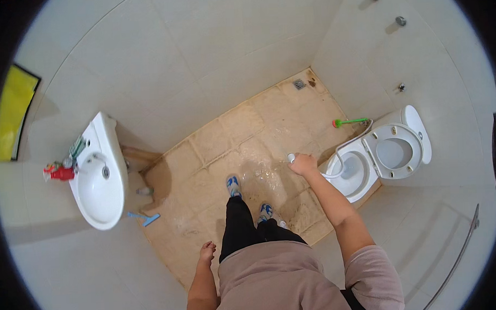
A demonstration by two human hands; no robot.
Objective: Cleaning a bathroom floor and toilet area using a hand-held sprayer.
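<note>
My right hand (304, 164) grips a white handheld bidet sprayer (291, 157), its head pointing at the wet tiled floor (247, 126). A white hose (334, 176) runs from beneath that hand, across the toilet bowl (349, 174) and up toward the wall. Shiny water lies on the tiles ahead of my shoes. The toilet seat (414, 157) is tipped up against the tank. My left hand (208, 252) hangs beside my thigh with loosely bent fingers and nothing visible in it.
A green-handled toilet brush (351, 121) lies by the toilet. Left, red bottles (62, 173) stand at the white washbasin (100, 197); below are a blue squeegee (151, 219) and a small container (144, 191). A floor drain (299, 84) sits in the far corner. A metal rail (456, 262) lines the right wall.
</note>
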